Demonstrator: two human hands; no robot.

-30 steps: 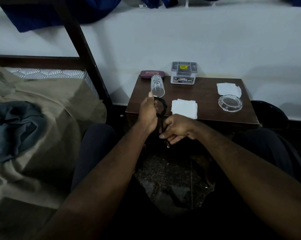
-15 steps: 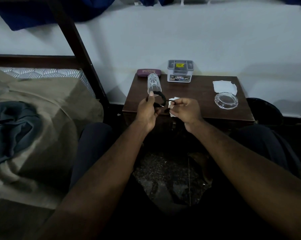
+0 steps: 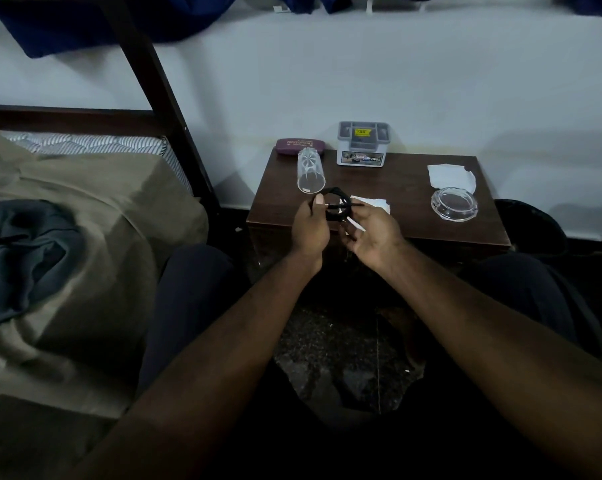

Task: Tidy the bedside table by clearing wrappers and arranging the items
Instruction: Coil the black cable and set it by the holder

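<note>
My left hand (image 3: 309,227) and my right hand (image 3: 370,232) both hold a black cable (image 3: 337,197), coiled into a small loop over the front edge of the dark wooden bedside table (image 3: 407,188). The left thumb pinches the coil; the right fingers hold its loose end. A folded white tissue (image 3: 375,203) lies on the table, partly hidden behind my right hand. A clear drinking glass (image 3: 310,174) stands upside down just beyond my left hand.
At the table's back stand a maroon glasses case (image 3: 299,146) and a grey box (image 3: 362,144). A glass ashtray (image 3: 453,204) and a crumpled white paper (image 3: 450,176) sit at the right. A bed (image 3: 85,216) lies left, a dark bin (image 3: 531,223) right.
My right hand rose from below the table edge to beside my left hand, winding the hanging cable end into the coil. The coil is now tighter.
</note>
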